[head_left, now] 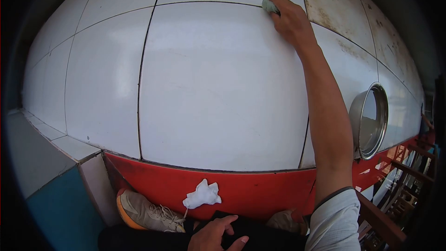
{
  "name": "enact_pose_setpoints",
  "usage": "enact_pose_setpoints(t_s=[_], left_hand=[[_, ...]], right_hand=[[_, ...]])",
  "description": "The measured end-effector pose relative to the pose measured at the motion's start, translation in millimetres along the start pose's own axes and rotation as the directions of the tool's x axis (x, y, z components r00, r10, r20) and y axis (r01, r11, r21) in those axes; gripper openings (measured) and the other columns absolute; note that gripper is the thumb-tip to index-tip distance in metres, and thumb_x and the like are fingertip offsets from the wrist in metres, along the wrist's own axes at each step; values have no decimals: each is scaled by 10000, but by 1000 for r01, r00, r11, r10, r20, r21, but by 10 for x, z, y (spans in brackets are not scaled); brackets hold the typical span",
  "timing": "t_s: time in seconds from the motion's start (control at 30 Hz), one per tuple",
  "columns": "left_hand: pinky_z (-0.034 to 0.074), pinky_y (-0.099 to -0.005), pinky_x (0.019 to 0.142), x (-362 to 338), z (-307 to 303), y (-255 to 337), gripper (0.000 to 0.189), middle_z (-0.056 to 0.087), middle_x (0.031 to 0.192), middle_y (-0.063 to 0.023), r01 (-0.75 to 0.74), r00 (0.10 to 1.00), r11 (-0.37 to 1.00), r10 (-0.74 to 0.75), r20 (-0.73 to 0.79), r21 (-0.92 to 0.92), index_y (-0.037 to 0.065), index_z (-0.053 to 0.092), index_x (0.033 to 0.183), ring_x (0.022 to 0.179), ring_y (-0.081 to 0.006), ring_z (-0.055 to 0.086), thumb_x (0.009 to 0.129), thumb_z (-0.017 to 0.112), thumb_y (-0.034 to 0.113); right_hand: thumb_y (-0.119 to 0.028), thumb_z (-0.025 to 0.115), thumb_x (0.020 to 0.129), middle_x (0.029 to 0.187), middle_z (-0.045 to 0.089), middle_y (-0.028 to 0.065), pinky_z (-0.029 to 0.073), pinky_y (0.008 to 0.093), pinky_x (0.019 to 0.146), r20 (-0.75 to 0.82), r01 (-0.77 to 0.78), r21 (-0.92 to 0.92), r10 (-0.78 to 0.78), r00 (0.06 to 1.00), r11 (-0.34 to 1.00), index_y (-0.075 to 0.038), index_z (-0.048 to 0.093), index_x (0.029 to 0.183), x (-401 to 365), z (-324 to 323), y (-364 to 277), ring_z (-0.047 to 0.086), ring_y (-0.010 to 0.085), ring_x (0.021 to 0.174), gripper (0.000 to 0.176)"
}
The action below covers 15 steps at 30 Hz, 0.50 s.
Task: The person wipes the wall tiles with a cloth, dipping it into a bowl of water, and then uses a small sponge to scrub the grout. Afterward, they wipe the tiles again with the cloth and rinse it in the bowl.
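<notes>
My right hand (293,21) reaches far across the white tiles (223,88), its fingers closed round a pale green scrubbing pad (269,6). The pad is at the dark joint line between two tiles; most of it is covered by the fingers. Low in the view, my left hand (214,235) rests near my dark-clothed lap, fingers apart and nothing in them. Just above that hand, a crumpled white piece (203,194), perhaps cloth or paper, shows against the red panel (260,190).
A round metal bowl (357,116), apparently with water, stands on the tiles right of my forearm. Brown stains mark the tiles (332,0) at upper right. My shoe (147,211) is at lower left, and dark wooden furniture (378,218) at lower right.
</notes>
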<state>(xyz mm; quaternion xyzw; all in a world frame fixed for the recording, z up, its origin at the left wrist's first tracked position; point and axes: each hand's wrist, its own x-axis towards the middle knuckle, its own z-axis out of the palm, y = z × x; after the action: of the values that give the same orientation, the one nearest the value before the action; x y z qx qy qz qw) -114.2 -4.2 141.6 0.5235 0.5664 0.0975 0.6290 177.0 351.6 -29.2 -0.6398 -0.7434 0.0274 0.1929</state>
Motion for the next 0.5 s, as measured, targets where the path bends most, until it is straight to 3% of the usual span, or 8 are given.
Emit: enact_pose_setpoints(t_s=[0.03, 0.13, 0.23, 0.3, 0.5], left_hand=[[478, -350, 688, -1, 3, 1, 497, 603, 935, -118, 8, 1000, 1000, -8, 3, 2, 28, 543, 1348, 761, -237, 573, 907, 731, 158], [476, -346, 682, -4, -40, 8, 494, 599, 934, -115, 1, 1000, 1000, -1, -6, 18, 29, 544, 1347, 758, -228, 568, 908, 730, 153], [474, -343, 679, -34, -61, -35, 493, 597, 936, -110, -24, 1000, 1000, 23, -19, -5, 31, 544, 1347, 757, -224, 563, 908, 730, 154], [473, -340, 680, -41, -65, -37, 493, 597, 937, -107, -26, 999, 999, 25, -24, -24, 34, 545, 1347, 757, -223, 561, 907, 730, 156], [471, -333, 682, -24, -57, 29, 492, 597, 936, -102, 27, 1000, 999, -28, -4, -38, 43, 548, 1347, 758, -224, 559, 907, 731, 165]], right_hand=[[-80, 621, 902, 1100, 690, 204, 515, 456, 880, 54, -38, -11, 39, 998, 999, -72, 599, 1225, 20, -49, -79, 648, 407, 999, 324], [-78, 616, 907, 1096, 693, 201, 517, 453, 880, 51, 47, 50, -49, 997, 998, -79, 600, 1237, -33, -156, 136, 652, 402, 994, 330], [-81, 612, 887, 973, 674, 206, 524, 471, 829, -34, 54, 92, -51, 998, 994, -123, 589, 1231, -154, -226, 353, 650, 401, 944, 348], [-82, 609, 891, 975, 675, 200, 526, 468, 833, -36, 58, 57, -56, 998, 997, -115, 587, 1232, -103, -122, 322, 652, 396, 942, 344], [-76, 614, 904, 1023, 685, 191, 518, 458, 864, 81, 10, -46, -6, 997, 999, -95, 595, 1245, 99, -19, -245, 651, 386, 972, 343]])
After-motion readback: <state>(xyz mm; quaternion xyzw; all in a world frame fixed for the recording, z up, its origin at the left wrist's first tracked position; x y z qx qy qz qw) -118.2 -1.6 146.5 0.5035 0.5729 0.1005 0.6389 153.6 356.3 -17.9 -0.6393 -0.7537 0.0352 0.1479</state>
